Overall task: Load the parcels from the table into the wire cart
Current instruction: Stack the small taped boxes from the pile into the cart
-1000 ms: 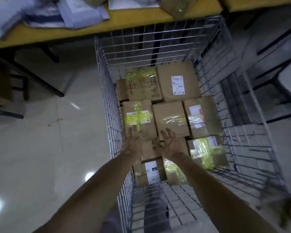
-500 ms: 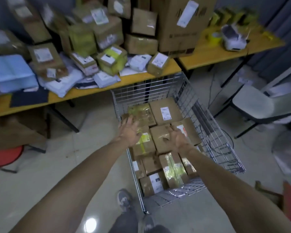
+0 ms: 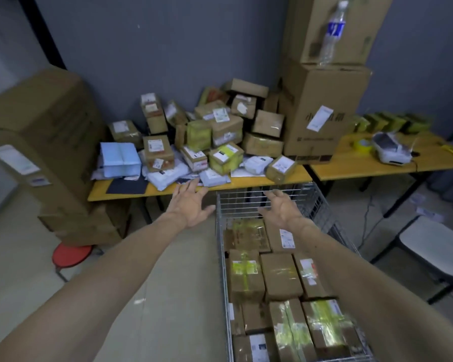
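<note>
- Head view: the left hand (image 3: 191, 205) and right hand (image 3: 281, 209) have come up out of the wire cart (image 3: 243, 202). A second ago they hovered low over the boxes packed inside it.
- The left hand is empty, its fingers straight and spread. It reaches the front edge of the table (image 3: 246, 182), just short of a white mailer bag (image 3: 215, 177).
- The right hand is also spread loosely and holds nothing. It hangs above the cart's far wall.
- Most parcels (image 3: 220, 137) still lie heaped on the table, while a layer of packed boxes (image 3: 280, 275) covers the cart floor.
- The last drop looks finished and a fresh pick seems to be starting. Judging by the heap, plenty of loading remains.
</note>
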